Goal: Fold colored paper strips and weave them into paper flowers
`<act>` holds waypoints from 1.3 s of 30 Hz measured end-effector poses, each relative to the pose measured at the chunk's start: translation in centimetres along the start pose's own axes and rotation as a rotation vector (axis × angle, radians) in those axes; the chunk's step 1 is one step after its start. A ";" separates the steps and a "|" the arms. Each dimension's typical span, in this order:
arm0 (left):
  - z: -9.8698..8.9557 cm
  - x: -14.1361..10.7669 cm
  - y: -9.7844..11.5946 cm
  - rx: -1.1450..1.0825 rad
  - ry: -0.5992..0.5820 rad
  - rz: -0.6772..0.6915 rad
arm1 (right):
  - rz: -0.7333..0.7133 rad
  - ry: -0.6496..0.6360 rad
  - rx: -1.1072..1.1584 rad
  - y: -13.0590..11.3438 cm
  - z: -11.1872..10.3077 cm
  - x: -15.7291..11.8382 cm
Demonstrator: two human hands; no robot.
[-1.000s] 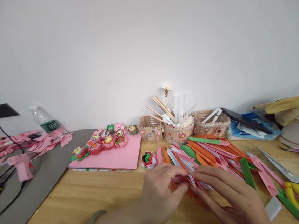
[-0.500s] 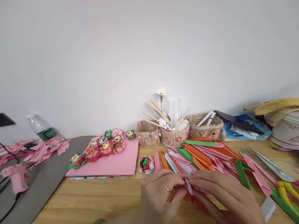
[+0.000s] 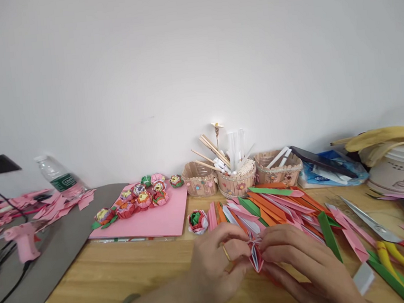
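Note:
Between both hands sits a small folded paper flower (image 3: 255,256), pink and red outside with whitish layers in its folds. My left hand (image 3: 221,259), with a ring and a green bangle, pinches its left side. My right hand (image 3: 301,261) grips the right side, fingertips along the petals. Its underside is hidden by the fingers. Just beyond the hands lies a pile of folded paper strips (image 3: 270,209) in orange, pink, green and white. A finished-looking paper flower (image 3: 198,222), green and red with a pale outer layer, rests left of the pile.
Several paper flowers (image 3: 144,201) lie on a pink sheet (image 3: 173,221). Small decorated baskets (image 3: 237,185) line the wall. Scissors (image 3: 373,223) with red handles and a yellow-handled tool (image 3: 387,260) lie right. A pink glue gun (image 3: 23,242) and bottle (image 3: 59,177) stand left.
The folded paper in my hands has opened wider and now shows more of its red and white layers. My fingers have shifted slightly apart around it.

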State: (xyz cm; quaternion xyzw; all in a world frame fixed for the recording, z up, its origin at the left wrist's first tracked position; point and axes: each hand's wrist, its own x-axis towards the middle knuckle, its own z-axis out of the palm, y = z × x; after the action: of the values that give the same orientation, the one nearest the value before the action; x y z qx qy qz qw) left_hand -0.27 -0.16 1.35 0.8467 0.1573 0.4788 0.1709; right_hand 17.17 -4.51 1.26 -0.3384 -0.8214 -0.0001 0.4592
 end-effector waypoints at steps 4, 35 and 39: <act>-0.6 0.8 -0.1 -0.296 -0.182 -0.234 | 0.225 -0.099 0.282 0.0 -0.1 0.0; 0.4 0.1 -0.6 -0.607 -0.134 -0.818 | 0.624 -0.122 0.237 0.0 1.1 -0.7; 0.5 0.0 -0.5 -0.341 -0.074 -0.578 | 0.335 -0.081 0.068 0.1 0.9 -1.2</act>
State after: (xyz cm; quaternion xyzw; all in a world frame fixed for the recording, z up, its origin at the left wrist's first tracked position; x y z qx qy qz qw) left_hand 0.09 0.18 0.92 0.7431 0.3021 0.3987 0.4444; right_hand 16.91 -4.80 -0.20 -0.4547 -0.7707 0.1177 0.4305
